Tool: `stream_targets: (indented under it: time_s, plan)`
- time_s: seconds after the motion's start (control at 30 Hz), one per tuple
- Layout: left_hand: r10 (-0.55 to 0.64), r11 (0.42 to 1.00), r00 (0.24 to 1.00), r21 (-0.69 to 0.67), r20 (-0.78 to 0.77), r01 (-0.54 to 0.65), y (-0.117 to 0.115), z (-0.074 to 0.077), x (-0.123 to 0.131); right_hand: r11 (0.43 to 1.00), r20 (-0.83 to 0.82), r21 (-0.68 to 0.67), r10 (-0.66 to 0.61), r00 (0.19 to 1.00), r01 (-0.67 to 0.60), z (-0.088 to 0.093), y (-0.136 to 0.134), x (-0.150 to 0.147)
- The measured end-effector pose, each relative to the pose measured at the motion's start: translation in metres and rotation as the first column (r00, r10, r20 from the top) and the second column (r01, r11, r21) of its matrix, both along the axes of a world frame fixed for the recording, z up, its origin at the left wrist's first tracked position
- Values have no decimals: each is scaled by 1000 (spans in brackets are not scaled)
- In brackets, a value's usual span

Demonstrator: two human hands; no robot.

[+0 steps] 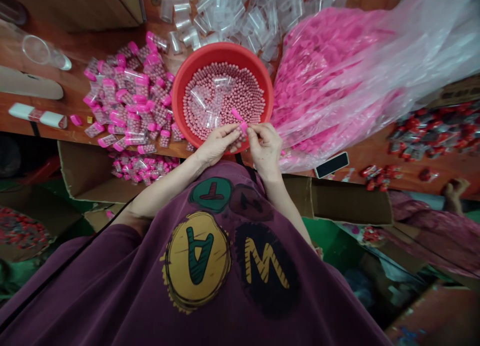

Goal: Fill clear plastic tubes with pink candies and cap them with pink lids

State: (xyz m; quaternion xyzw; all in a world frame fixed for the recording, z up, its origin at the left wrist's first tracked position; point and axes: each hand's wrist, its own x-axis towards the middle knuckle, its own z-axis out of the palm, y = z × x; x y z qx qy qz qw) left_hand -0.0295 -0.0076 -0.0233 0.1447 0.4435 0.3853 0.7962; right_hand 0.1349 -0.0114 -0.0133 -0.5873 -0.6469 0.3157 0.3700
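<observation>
Your left fingers [228, 134] and right fingers [255, 135] are pinched nearly together, both gripping one small vial [243, 126]. It's over the near rim of the red bowl [225, 51], by the desk [71, 95]'s front edge. Bright pink cap, glossy, narrow pink flap jutting away from you. Body mostly hidden; can't tell fill.

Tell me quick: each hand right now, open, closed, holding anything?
Left hand: closed, holding a small pink-capped container.
Right hand: fingertips at the same container; whether gripping or only touching cannot be told.
</observation>
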Motion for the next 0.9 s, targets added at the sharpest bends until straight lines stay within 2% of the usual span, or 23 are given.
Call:
stream_targets:
  time_s: [0.1,0.2,0.33,0.4,0.47,0.57,0.63,0.73,0.8,0.9]
  plan:
    - [6,1000,1000,2,-9,-6,-1,2,2,998,7,19,53,999,-53,3,1,2]
    - [-7,1000,997,6,-83,7,-1,4,1,986,8,-10,167,986,-167,4,3,9]
    - [-89,994,979,52,-184,100,-3,8,-4,959,-57,-77,270,961,-274,4,3,19]
    - [-151,983,969,75,-195,168,-5,9,-8,948,-137,-171,246,959,-268,1,3,22]
    - [-250,962,953,69,-171,265,-9,9,-12,930,-240,-298,145,960,-215,-5,2,19]
    - [-379,923,919,26,-105,384,-13,9,-15,867,-405,-452,11,914,-211,-14,3,9]
    - [-354,935,932,-8,-76,354,-13,10,-16,862,-448,-468,-39,893,-197,-17,4,2]
    - [-216,974,975,-86,-51,211,-7,11,-16,935,-375,-341,-40,926,-98,-12,0,1]
    - [-131,982,990,-142,-51,122,-1,11,-14,970,-245,-198,89,966,-139,-5,-6,5]
    - [-21,990,999,-144,-46,14,5,12,-3,960,67,-111,266,962,-258,2,-16,13]
